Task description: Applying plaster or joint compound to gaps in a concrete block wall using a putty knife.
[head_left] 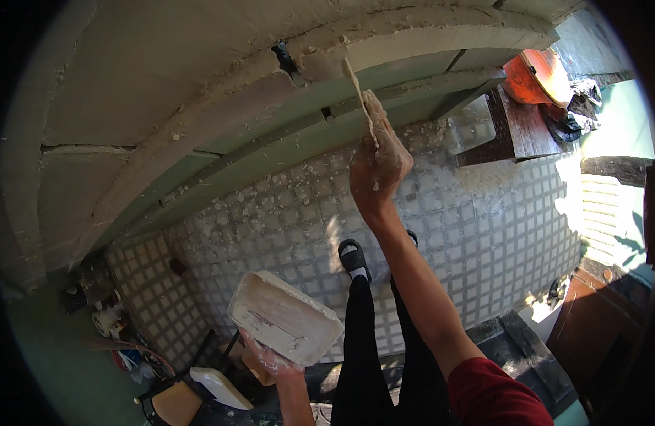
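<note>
My right hand, smeared with white paste, grips a narrow, paste-coated putty knife raised against the beige wall molding, close to a dark notch in it. Low in the view, my left hand holds a rectangular white tray from beneath, with pale paste inside. The green lower wall runs behind the knife.
Speckled tiles lie under my sandalled feet. At the upper right an orange container and black bag rest on wooden furniture. Dark planks, a chair and assorted clutter sit along the lower edges.
</note>
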Action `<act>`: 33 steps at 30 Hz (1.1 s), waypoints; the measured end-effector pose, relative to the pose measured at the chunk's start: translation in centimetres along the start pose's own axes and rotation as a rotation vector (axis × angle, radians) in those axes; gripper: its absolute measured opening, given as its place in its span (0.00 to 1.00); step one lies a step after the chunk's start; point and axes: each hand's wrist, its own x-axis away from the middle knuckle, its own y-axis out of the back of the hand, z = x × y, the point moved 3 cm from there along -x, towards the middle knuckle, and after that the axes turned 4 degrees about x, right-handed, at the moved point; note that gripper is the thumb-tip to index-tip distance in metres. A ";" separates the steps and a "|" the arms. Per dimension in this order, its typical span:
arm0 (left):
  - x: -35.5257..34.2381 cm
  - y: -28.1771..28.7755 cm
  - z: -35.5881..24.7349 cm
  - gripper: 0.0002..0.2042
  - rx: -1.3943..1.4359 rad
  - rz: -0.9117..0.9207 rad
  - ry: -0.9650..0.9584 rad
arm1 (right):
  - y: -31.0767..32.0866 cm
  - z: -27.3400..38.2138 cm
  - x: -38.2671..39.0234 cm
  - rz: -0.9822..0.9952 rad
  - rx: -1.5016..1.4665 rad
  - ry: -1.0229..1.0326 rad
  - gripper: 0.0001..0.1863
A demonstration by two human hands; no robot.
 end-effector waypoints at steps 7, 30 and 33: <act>-0.2 0.7 0.3 0.36 0.023 0.001 0.034 | -3.0 1.1 -0.9 -0.109 0.009 0.020 0.23; -0.9 1.9 -1.6 0.35 0.033 0.014 0.032 | -2.8 1.4 3.0 0.047 -0.076 0.003 0.22; -0.9 2.2 -1.9 0.35 -0.021 0.029 -0.006 | 0.8 -1.4 -0.4 -0.227 -0.101 -0.170 0.19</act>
